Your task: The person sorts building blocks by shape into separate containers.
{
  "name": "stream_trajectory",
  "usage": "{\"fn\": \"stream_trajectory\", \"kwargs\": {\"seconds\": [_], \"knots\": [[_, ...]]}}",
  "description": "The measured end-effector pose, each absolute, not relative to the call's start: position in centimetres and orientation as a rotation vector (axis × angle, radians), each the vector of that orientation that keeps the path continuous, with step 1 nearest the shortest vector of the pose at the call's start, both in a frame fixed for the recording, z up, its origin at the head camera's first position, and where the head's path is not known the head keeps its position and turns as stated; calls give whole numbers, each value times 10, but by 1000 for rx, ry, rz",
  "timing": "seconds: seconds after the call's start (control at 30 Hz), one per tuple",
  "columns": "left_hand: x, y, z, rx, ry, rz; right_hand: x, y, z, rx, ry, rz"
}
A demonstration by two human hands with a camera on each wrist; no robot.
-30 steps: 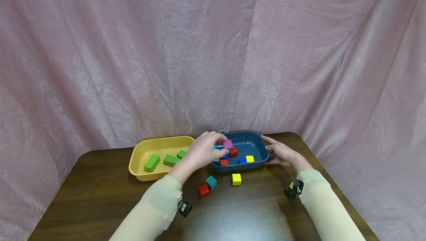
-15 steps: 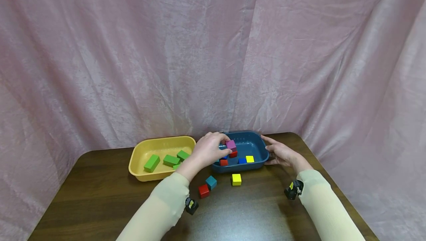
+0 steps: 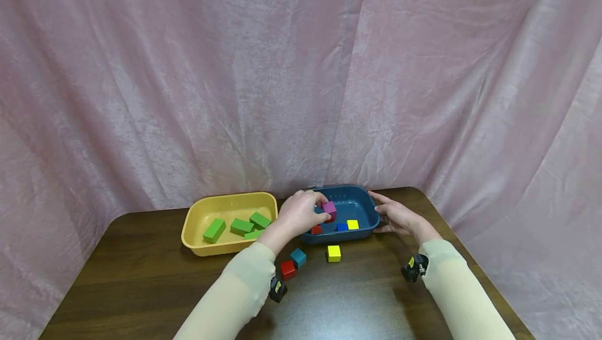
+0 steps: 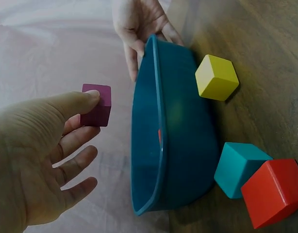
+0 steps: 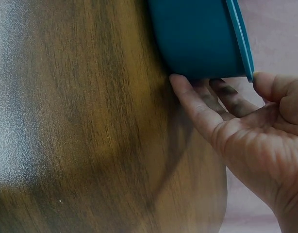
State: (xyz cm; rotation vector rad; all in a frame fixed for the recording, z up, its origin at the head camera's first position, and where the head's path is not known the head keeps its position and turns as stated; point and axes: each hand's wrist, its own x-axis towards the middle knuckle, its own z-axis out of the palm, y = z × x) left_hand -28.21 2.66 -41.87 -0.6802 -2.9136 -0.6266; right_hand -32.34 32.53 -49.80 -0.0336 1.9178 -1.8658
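My left hand [image 3: 301,213] pinches a purple cube [image 3: 329,207] between thumb and fingers, above the inside of the dark blue plastic tray [image 3: 352,234]. In the left wrist view the purple cube [image 4: 103,109] is held at the thumb tip, while the other fingers spread loosely. At the tray's right end my right hand [image 3: 398,217] rests with its fingers against the wall. The right wrist view has the thumb right at the rim and the fingers spread along the outer wall. A red cube [image 3: 316,230], a blue cube [image 3: 342,227] and a yellow cube [image 3: 352,224] lie inside.
To the left stands a yellow tray [image 3: 199,250] with several green blocks [image 3: 214,230]. In front of the trays, on the brown wooden table [image 3: 141,288], lie a yellow cube [image 3: 334,254], a teal cube [image 3: 298,258] and a red cube [image 3: 288,270]. A pink curtain [image 3: 301,79] hangs behind.
My left hand has moved a little right and slightly downward with the purple cube, uncovering more of the green blocks. My right hand has stayed at the blue tray's end.
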Motion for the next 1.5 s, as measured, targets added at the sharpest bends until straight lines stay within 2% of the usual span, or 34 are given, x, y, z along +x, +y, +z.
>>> {"fn": "stream_trajectory", "kwargs": {"seconds": [0.87,1.5], "knots": [[-289,33,-442,-617,-3015,-602,-322,322,-496,-21,1920,-1867],[-288,34,-445,-649,-3021,-651,-321,323,-496,-16,1903,-1877]]}}
